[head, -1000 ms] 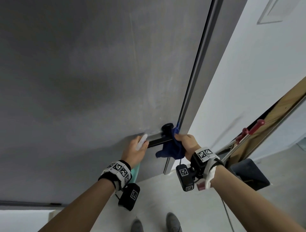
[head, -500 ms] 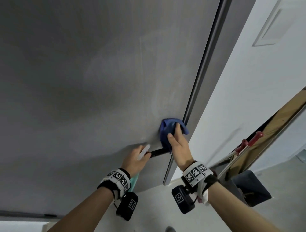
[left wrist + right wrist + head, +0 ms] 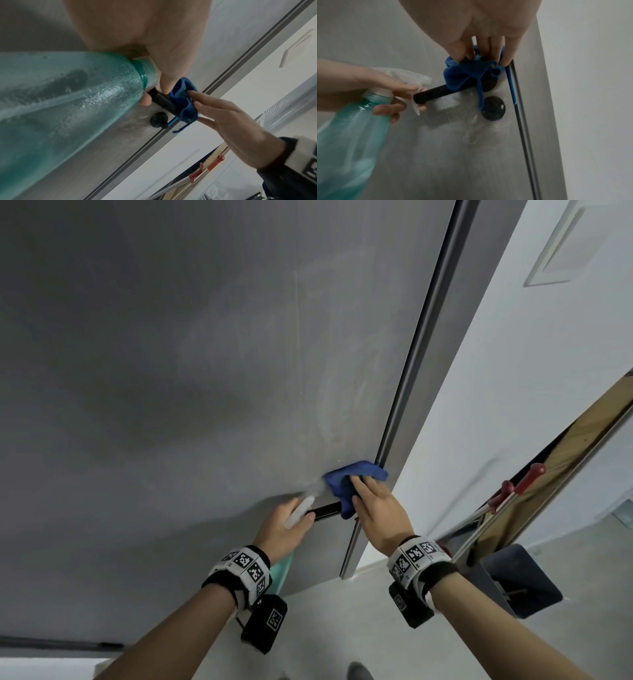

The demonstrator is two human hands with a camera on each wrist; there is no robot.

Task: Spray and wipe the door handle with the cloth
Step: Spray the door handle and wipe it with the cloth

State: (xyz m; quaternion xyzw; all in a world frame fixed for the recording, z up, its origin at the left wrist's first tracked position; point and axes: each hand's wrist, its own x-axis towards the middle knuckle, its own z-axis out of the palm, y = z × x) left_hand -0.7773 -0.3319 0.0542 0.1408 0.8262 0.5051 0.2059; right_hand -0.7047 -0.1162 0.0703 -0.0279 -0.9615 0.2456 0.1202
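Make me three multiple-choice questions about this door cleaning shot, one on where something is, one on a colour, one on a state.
1. Where is the cloth?
A. draped over the door handle
B. on the floor
C. over the spray bottle

2. What colour is the cloth?
A. white
B. blue
C. red

3. What is the left hand doing?
A. hanging idle
B. pressing flat on the door
C. gripping the spray bottle

Answers: 1 A, the right hand presses it onto the handle; 2 B, blue in every view; 3 C, fingers curl round the bottle's neck and trigger.
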